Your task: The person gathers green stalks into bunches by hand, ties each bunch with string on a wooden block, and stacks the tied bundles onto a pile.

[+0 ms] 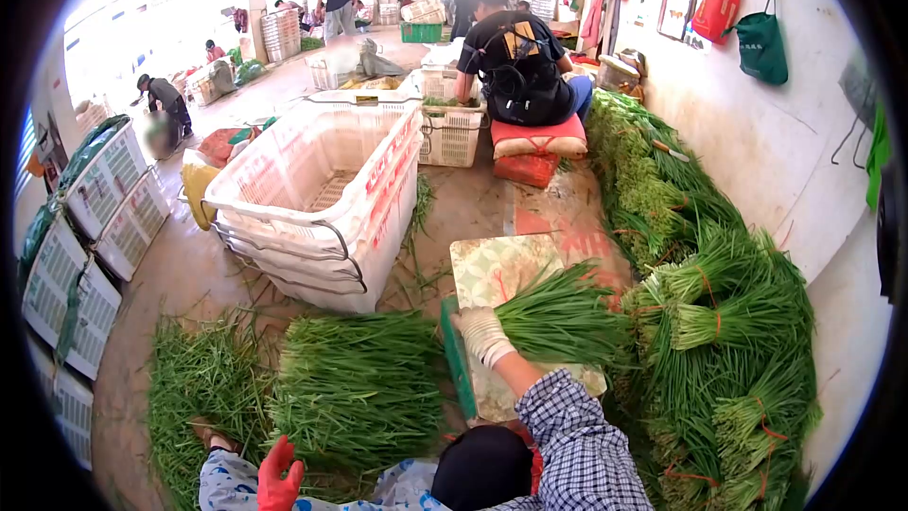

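My right hand [482, 334], in a whitish glove, is on a low patterned board [482, 270], against the pale stalk ends of a loose green bunch [567, 317]. Its fingertips are too indistinct to show whether they grip anything. Down at the lower left, my left hand [279, 481] wears a red glove; its fingers are apart and hold nothing. It is just below a thick pile of long green stalks [355, 388]. A red tie [498, 284] lies on the board beside the bunch. A dark round shape [482, 470] covers part of the near edge.
Stacked white crates [378, 218] stand ahead on the left. Tied green bundles [728, 322] are heaped along the right wall, with a knife [670, 150] on top. Loose greens [203, 378] cover the floor at left. A co-worker [520, 61] sits ahead; other people are farther back.
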A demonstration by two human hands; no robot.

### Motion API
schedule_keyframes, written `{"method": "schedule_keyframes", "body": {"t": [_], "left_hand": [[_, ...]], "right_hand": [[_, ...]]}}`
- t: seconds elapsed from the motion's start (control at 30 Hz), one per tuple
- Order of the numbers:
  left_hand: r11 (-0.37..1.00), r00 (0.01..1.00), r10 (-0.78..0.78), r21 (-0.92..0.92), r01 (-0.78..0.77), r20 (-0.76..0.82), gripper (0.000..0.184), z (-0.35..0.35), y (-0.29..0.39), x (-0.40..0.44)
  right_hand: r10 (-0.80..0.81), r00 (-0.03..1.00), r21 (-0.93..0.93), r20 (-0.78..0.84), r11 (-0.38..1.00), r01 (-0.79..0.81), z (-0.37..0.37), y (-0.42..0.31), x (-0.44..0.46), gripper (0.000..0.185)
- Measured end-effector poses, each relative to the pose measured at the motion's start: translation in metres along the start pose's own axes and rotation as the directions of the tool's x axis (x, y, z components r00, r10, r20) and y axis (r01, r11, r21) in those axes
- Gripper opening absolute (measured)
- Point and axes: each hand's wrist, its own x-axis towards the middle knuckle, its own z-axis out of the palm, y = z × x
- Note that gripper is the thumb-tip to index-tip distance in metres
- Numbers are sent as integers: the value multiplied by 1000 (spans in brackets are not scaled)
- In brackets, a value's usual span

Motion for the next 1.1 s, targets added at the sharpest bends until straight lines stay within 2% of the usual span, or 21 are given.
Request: {"method": "schedule_keyframes", "body": {"t": [0.07,0.13,0.17,0.2,0.23,0.27,0.37,0.4,0.43,0.5,0.57,0.63,0.7,0.73,0.77,0.83,0.9,0.97,1.0,1.07,1.1], "left_hand": [[1000,1000,-6,-28,5,-26,58,2,15,-8],[996,1000,-8,-88,7,-14,59,10,50,-14],[994,1000,-20,-110,20,2,59,15,62,-15],[991,1000,-12,-131,14,18,58,21,73,-14],[994,999,13,-110,-7,52,56,26,82,-10],[990,997,37,-139,-27,67,56,36,94,-5],[994,976,105,10,-109,189,58,54,119,24],[995,975,94,17,-99,202,58,65,134,37],[984,953,157,47,-175,259,60,76,149,51],[930,892,289,119,-348,348,63,103,182,82],[810,799,442,201,-550,408,66,139,212,118],[678,695,560,232,-697,452,66,181,242,148],[563,608,640,252,-787,470,65,225,266,173],[493,562,679,274,-826,472,66,248,268,185],[465,550,694,294,-835,464,69,271,270,195],[445,543,708,312,-840,452,73,315,268,209],[358,530,714,412,-838,457,81,353,259,218],[358,529,682,401,-843,505,82,377,247,218],[350,520,649,388,-852,556,83,384,244,216],[366,527,651,383,-848,546,82,391,237,209],[372,528,658,378,-848,537,80,392,235,205]], "right_hand": [[-46,998,42,-48,998,48,11,7,2,14],[10,999,124,-52,992,-3,1,1,-7,26],[-17,988,112,-151,993,35,28,3,-7,34],[0,999,164,-53,986,9,10,-3,-15,50],[-2,998,97,-56,995,7,-13,-12,-28,67],[-13,999,74,-38,997,16,-30,-14,-32,73],[-36,994,6,-101,999,37,-43,-20,-60,86],[-22,999,40,28,999,21,-56,-22,-69,90],[-20,999,46,36,999,18,-49,-22,-82,90],[98,982,93,-159,992,-84,-37,-10,-115,89],[187,974,56,-126,982,-181,-34,17,-137,91],[266,956,47,-120,964,-262,-28,49,-149,89],[265,942,44,-206,964,-262,-6,92,-161,81],[287,889,144,-356,957,-251,-25,98,-158,64],[299,859,105,-416,954,-281,-28,113,-149,48],[322,822,130,-470,946,-297,-29,146,-132,30],[416,797,298,-438,904,-308,-30,178,-112,17],[457,794,295,-402,885,-360,-27,194,-85,13],[442,830,277,-340,891,-361,-23,204,-72,14],[372,911,212,-181,919,-333,-10,224,-49,15],[369,913,214,-176,919,-330,-7,227,-43,15]]}}
